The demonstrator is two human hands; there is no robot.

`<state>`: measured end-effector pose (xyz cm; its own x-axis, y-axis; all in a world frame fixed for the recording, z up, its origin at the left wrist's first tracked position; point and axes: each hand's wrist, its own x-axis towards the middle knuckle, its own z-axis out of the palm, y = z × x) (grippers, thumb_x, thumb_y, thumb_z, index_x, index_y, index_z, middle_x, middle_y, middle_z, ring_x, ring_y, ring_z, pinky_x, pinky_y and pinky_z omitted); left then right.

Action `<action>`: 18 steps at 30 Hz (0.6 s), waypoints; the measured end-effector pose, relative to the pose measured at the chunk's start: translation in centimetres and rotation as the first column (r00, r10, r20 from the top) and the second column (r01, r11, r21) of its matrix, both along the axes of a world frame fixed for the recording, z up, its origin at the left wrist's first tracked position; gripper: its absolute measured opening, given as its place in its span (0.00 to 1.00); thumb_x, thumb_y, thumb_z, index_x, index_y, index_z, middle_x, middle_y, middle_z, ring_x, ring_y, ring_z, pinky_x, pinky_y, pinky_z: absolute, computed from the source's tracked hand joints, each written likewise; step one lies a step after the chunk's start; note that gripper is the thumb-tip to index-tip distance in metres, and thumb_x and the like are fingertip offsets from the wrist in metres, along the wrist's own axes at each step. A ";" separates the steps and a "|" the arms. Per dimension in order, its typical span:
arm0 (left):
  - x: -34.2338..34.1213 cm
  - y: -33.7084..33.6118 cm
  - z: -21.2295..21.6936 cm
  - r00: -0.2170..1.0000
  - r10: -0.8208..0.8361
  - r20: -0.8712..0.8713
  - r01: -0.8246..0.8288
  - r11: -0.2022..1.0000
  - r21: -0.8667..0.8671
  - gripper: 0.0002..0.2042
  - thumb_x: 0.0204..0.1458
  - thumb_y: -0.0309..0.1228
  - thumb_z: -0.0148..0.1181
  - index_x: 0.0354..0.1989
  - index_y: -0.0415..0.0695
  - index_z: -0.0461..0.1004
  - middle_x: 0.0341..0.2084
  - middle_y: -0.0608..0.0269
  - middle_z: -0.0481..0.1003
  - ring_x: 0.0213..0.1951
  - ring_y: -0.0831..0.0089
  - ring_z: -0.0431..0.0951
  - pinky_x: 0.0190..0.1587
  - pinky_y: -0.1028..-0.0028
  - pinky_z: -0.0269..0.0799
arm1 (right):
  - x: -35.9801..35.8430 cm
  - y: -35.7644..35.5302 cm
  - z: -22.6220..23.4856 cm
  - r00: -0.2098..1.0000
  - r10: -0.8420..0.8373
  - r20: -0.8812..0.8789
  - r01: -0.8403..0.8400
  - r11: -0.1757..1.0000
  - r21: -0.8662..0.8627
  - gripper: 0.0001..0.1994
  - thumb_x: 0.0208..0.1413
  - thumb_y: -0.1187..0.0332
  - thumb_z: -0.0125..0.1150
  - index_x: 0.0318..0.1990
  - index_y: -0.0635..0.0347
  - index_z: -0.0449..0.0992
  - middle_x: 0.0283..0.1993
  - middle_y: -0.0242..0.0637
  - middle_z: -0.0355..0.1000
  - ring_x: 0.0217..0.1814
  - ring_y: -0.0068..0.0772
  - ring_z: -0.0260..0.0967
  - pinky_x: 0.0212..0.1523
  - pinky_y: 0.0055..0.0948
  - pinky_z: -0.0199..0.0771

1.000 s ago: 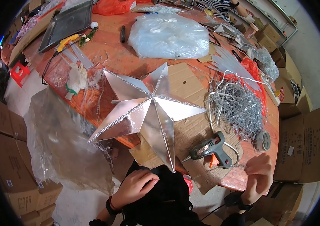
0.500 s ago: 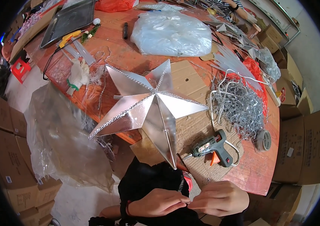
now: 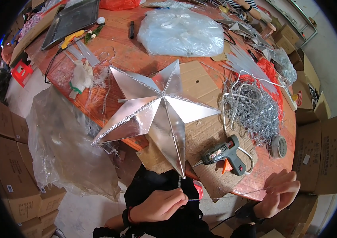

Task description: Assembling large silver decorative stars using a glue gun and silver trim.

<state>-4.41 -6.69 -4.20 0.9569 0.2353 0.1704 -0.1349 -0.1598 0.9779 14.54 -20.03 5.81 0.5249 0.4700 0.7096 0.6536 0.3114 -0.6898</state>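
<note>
You have one silver five-pointed star (image 3: 163, 95) partly on cardboard (image 3: 205, 87), one hot-glue gun (image 3: 229, 153) to its near right, and, nearer you than it, left hand (image 3: 159, 205) and right hand (image 3: 279, 193) pinching one thin strand (image 3: 194, 199).

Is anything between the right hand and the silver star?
Yes: the grey glue gun and a loop of white cord beside it, lying roughly on the straight line from the right hand to the silver star.
</note>
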 end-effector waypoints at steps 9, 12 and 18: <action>0.0 0.6 -1.1 0.997 -0.013 -0.070 0.026 0.981 0.191 0.03 0.48 0.23 0.52 0.26 0.39 0.64 0.24 0.61 0.68 0.24 0.66 0.72 0.24 0.76 0.67 | 1.0 -0.5 0.9 0.955 -0.295 0.020 0.295 0.953 -0.068 0.12 0.49 0.63 0.53 0.26 0.59 0.59 0.23 0.31 0.52 0.20 0.18 0.48 0.13 0.14 0.52; 0.0 0.4 -1.3 0.999 -0.023 -0.033 0.028 0.986 0.165 0.04 0.47 0.25 0.52 0.29 0.40 0.65 0.24 0.63 0.67 0.21 0.65 0.70 0.21 0.73 0.65 | 1.4 -0.9 0.8 0.955 -0.290 0.070 0.294 0.954 -0.058 0.11 0.50 0.63 0.52 0.27 0.59 0.59 0.23 0.31 0.51 0.20 0.18 0.48 0.12 0.14 0.51; 0.5 0.5 -0.7 0.997 0.057 -0.051 -0.049 0.986 0.159 0.07 0.46 0.24 0.53 0.35 0.42 0.70 0.28 0.66 0.71 0.22 0.69 0.72 0.22 0.77 0.67 | 1.2 -1.2 0.8 0.980 -0.179 0.090 0.183 0.982 -0.047 0.09 0.51 0.66 0.51 0.26 0.57 0.59 0.23 0.31 0.51 0.19 0.18 0.46 0.13 0.14 0.49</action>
<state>-3.89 -6.23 -4.91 0.9527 0.2603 0.1568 -0.0687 -0.3183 0.9455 15.76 -21.28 6.57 0.5437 0.4122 0.7311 0.7526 0.1459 -0.6421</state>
